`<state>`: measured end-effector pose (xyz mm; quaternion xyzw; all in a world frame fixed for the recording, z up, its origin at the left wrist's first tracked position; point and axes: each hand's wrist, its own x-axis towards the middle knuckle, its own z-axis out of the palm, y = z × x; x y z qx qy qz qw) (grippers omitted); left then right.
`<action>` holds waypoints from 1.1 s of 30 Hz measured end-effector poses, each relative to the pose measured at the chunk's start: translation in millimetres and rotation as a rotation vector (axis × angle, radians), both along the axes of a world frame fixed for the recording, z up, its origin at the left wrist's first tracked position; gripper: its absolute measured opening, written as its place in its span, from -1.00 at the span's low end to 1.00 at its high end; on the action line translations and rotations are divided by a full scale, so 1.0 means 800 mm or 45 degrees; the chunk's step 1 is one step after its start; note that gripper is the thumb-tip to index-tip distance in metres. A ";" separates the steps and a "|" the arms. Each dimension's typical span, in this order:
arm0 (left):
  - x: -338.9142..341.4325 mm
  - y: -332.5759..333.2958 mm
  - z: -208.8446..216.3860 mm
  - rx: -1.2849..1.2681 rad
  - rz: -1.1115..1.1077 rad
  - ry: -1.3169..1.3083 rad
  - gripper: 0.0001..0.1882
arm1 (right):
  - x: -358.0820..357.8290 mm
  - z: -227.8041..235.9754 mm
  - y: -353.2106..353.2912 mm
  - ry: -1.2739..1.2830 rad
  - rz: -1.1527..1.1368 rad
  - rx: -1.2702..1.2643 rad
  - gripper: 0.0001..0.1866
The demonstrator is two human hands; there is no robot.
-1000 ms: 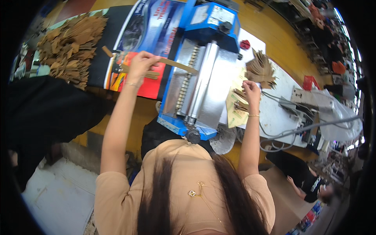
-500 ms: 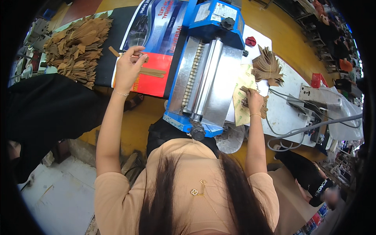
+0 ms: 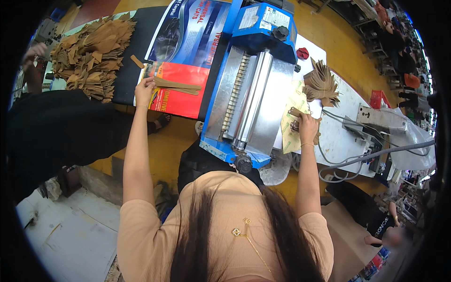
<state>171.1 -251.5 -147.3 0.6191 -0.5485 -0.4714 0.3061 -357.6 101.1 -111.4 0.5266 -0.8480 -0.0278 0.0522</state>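
My left hand [image 3: 143, 92] is closed at the left end of a few long brown strips [image 3: 181, 86], fingertips pinched against them. These strips lie over a red and blue printed sheet [image 3: 181, 104]. A short brown strip [image 3: 136, 61] rests apart on the black surface beyond that hand. On the right, my right hand [image 3: 308, 126] is closed over small brown pieces [image 3: 295, 112] on a yellowish printed sheet [image 3: 290, 137]; its fingers partly hide them. Between my hands stands a blue machine [image 3: 213, 144] with a shiny steel roller [image 3: 253, 96] and a ridged roller beside it.
A big heap of brown cut pieces [image 3: 94, 54] sits at the far left. Beyond my right hand lie a fanned brown bundle [image 3: 322, 84] and a dark red item [image 3: 302, 53]. Grey cables [image 3: 376, 156] cross the right table. Another person's dark-clothed leg [image 3: 70, 127] is at left.
My left hand has come down from above the red sheet to the left end of the strips. My right hand stays at the brown pieces, nearly unmoved. The view has shifted slightly.
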 end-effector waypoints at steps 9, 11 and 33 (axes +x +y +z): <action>-0.019 0.021 0.038 -0.357 -0.023 -0.534 -0.55 | -0.003 -0.007 -0.002 0.102 0.028 -0.043 -0.87; -0.037 0.032 0.049 -0.334 -0.054 -0.463 -0.53 | -0.008 -0.009 0.000 0.111 0.007 -0.036 -0.88; -0.256 0.117 0.099 0.210 -0.508 0.417 -0.71 | 0.070 0.135 -0.168 -1.376 -0.103 0.061 -0.77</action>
